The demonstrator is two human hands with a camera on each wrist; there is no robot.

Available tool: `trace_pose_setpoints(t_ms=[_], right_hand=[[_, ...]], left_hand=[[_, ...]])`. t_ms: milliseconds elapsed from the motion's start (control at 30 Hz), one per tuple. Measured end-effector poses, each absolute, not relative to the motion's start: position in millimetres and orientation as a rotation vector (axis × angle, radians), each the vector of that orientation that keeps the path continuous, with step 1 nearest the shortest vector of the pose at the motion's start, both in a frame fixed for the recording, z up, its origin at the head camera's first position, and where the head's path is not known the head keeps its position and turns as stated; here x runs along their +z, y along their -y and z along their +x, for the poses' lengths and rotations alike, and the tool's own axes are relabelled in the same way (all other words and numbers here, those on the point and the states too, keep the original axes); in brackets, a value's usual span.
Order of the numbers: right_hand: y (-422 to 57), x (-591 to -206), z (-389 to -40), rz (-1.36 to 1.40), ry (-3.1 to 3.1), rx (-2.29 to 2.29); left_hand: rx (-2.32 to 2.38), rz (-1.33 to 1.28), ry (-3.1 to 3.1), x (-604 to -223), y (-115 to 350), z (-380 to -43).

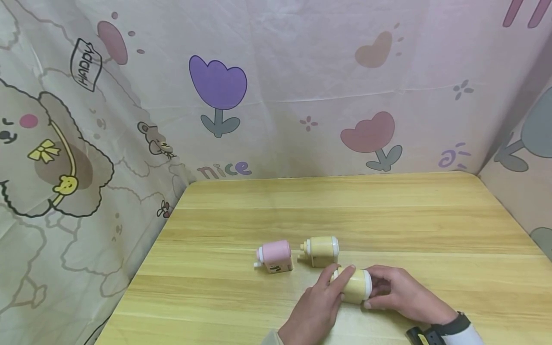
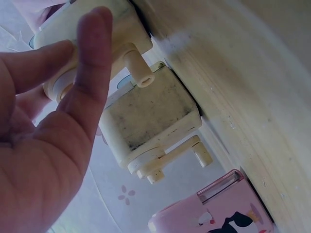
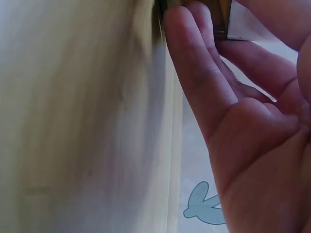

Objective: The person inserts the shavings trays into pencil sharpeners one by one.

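Observation:
A yellow pencil sharpener point(image 1: 357, 286) with a white end lies on the table between both hands. My left hand point(image 1: 315, 306) holds it at the crank side, with fingers over its top; in the left wrist view its crank point(image 2: 138, 68) sticks out past the fingers. My right hand point(image 1: 398, 292) grips the white end, thumb at the near lower corner. In the right wrist view its fingertips reach a dark-edged part of the sharpener point(image 3: 223, 19), mostly cut off. Just behind stands a second yellow pencil sharpener point(image 1: 324, 251), its crank pointing left.
A pink pencil sharpener point(image 1: 277, 256) with a printed picture stands left of the yellow ones, crank also to the left. The wooden table point(image 1: 224, 297) ends at a patterned cloth point(image 1: 276, 86) hanging at the back and sides. A dark strap point(image 1: 450, 326) circles the right wrist.

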State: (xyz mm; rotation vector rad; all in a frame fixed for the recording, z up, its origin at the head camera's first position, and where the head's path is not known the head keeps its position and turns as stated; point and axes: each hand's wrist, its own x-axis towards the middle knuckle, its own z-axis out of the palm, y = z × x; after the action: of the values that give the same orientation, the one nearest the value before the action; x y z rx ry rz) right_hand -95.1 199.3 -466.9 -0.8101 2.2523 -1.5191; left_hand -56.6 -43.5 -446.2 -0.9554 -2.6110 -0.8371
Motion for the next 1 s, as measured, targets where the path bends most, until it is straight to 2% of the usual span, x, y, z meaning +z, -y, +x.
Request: trace_pose_setpoints(t_ms=[167, 600, 1000], right_hand=[[-200, -466, -96, -0.858, -2.255, -1.494], [-211, -467, -98, -0.774, -2.459, -1.379], [-228, -462, -103, -0.546, -2.595, -1.295]], left_hand=[[-0.832, -0.947, 2.601, -447, 42, -57], [-0.691, -0.979, 2.542, -452, 39, -55], [-0.711, -1.123, 2.555, -442, 18, -84]])
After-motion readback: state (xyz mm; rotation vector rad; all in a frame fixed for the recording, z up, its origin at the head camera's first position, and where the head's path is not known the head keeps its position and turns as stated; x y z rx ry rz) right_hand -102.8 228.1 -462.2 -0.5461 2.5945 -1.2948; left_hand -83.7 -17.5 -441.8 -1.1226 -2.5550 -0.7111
